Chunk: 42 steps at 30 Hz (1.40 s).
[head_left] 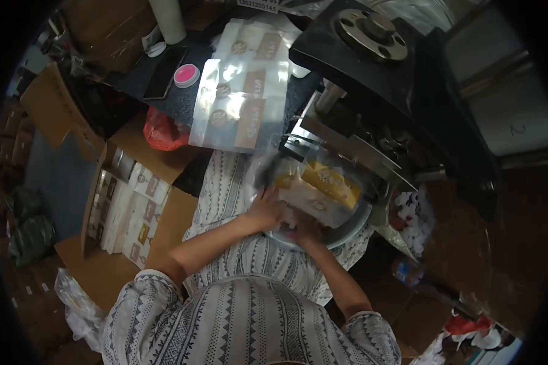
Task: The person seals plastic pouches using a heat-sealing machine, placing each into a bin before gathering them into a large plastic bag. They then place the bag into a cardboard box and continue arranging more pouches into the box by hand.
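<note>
A round basin (pixel 347 230) rests on my lap under the press. In and over it lies a clear plastic bag with a yellow printed panel (pixel 332 185) and a whitish front. My left hand (pixel 265 211) is at the bag's left side, its fingers closed on the clear plastic. Lower down, my right hand (pixel 309 231) reaches in at the basin's near rim with curled fingers, close to my left hand; what they hold is hidden. Both hands are slightly blurred.
Flat printed pouches (pixel 240 100) lie stacked on the dark table, beside a pink-filled round tin (pixel 187 75) and a phone (pixel 165 74). A black press (pixel 402 79) overhangs the basin. At left stands an open carton (pixel 158 234) of packed pouches. A red bag (pixel 163 130) hangs below the table.
</note>
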### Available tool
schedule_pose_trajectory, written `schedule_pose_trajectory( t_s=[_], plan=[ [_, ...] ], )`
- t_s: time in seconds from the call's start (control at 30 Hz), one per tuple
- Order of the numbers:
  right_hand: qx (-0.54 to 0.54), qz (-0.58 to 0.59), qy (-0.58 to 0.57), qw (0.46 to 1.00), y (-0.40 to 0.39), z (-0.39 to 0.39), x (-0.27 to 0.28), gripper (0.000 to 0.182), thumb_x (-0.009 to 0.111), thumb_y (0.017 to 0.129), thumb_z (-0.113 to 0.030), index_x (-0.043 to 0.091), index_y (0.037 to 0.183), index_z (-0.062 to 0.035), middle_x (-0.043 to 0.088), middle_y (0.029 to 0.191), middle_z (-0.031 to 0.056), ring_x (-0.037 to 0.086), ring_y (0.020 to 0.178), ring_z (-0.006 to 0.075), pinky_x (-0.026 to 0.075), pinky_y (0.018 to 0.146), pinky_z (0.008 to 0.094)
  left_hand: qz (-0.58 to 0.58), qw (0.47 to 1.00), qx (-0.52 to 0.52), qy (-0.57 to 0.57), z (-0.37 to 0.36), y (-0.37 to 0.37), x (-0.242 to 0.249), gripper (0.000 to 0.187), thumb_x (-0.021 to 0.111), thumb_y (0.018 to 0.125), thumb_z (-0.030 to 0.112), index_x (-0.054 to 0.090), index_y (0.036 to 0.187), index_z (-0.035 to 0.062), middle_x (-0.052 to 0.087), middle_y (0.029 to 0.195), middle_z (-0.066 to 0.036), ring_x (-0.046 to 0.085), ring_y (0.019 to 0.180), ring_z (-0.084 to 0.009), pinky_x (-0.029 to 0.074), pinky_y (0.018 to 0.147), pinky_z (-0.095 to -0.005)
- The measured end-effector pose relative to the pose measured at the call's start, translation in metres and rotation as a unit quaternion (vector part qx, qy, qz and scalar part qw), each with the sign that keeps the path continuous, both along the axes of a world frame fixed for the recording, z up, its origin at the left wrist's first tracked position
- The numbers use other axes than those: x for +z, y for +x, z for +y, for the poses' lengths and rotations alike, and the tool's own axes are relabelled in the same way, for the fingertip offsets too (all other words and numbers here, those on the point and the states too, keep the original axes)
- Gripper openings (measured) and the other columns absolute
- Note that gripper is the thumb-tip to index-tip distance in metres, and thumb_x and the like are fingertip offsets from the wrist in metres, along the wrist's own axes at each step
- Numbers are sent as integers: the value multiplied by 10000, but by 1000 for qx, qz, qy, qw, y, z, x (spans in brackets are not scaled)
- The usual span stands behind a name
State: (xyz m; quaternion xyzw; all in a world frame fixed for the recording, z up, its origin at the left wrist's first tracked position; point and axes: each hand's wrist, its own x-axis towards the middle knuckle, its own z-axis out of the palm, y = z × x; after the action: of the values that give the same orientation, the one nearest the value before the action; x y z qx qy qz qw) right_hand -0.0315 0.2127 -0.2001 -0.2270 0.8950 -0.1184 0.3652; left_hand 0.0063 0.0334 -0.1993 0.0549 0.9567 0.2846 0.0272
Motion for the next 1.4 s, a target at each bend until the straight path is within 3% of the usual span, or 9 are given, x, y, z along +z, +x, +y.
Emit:
schedule_pose_trajectory(
  t_s=[0.07, 0.17, 0.33, 0.53, 0.63, 0.77, 0.87, 1.0, 1.4],
  plan=[
    [2, 19, -99, 995, 1, 11, -68, 701, 669, 770, -347, 378, 1374, -143, 302, 1438, 179, 266, 1324, 410, 254, 1023, 590, -26, 980, -38, -196, 14, 11, -40, 554, 420, 892, 471, 599, 1163, 21, 524, 1255, -177, 396, 1236, -351, 207, 1065, -496],
    [-29, 45, -209, 977, -8, 8, -76, 676, 636, 787, -329, 368, 1372, -121, 376, 1387, 199, 318, 1300, 392, 254, 1059, 508, -47, 871, -103, -478, 54, 6, -376, 609, 442, 853, 515, 590, 1176, 21, 484, 1300, -210, 363, 1260, -398, 128, 1081, -542],
    [15, 97, -111, 989, -25, 7, -126, 660, 622, 793, -324, 379, 1369, -111, 445, 1335, 198, 393, 1248, 379, 279, 1052, 474, -170, 983, 39, -58, 18, -9, -100, 647, 463, 822, 547, 593, 1168, 16, 523, 1256, -212, 404, 1240, -364, 213, 1066, -501],
    [93, 150, 78, 981, -15, -9, -182, 652, 616, 798, -322, 390, 1373, -113, 491, 1299, 182, 462, 1191, 368, 319, 1021, 482, -308, 932, -118, -148, 30, -13, -71, 505, 433, 875, 466, 615, 1141, 77, 611, 1125, -177, 543, 1096, -341, 329, 994, -468],
    [61, 252, -158, 953, 9, 16, -173, 629, 599, 826, -244, 361, 1398, -142, 489, 1303, 179, 494, 1161, 337, 374, 962, 465, -271, 926, -226, -134, 17, 0, -27, 441, 427, 903, 414, 650, 1024, 53, 635, 1041, -167, 585, 1020, -332, 373, 937, -468],
    [58, -324, -54, 943, -3, 32, 77, 368, 517, 916, -166, 512, 1279, -107, 647, 1041, 153, 633, 908, 240, 481, 762, 337, -205, 941, -245, -112, 6, 18, -6, 421, 449, 914, 393, 656, 887, 27, 641, 948, -148, 603, 941, -332, 410, 869, -484],
    [-109, -38, -311, 943, 8, 72, 200, 242, 581, 883, -148, 617, 1096, -37, 657, 894, 180, 655, 787, 265, 496, 710, 327, -188, 953, -232, -44, -1, 24, 27, 352, 472, 921, 336, 641, 915, 28, 637, 959, -148, 605, 905, -339, 436, 848, -458],
    [-264, 416, -90, 865, -25, 129, 245, 213, 618, 833, -87, 626, 1030, -6, 647, 823, 176, 648, 744, 288, 502, 658, 333, -132, 968, -195, 86, -7, 20, 85, 262, 530, 903, 249, 635, 926, 11, 634, 972, -154, 607, 898, -333, 472, 811, -409],
    [-165, 351, -109, 915, -102, 96, 213, 222, 618, 742, -32, 600, 959, 11, 607, 793, 193, 626, 757, 358, 497, 644, 383, 244, 925, 145, -253, -69, -46, 146, 508, 606, 822, 77, 421, 1289, 5, 443, 1318, -171, 425, 1220, -326, 327, 999, -469]
  ],
)
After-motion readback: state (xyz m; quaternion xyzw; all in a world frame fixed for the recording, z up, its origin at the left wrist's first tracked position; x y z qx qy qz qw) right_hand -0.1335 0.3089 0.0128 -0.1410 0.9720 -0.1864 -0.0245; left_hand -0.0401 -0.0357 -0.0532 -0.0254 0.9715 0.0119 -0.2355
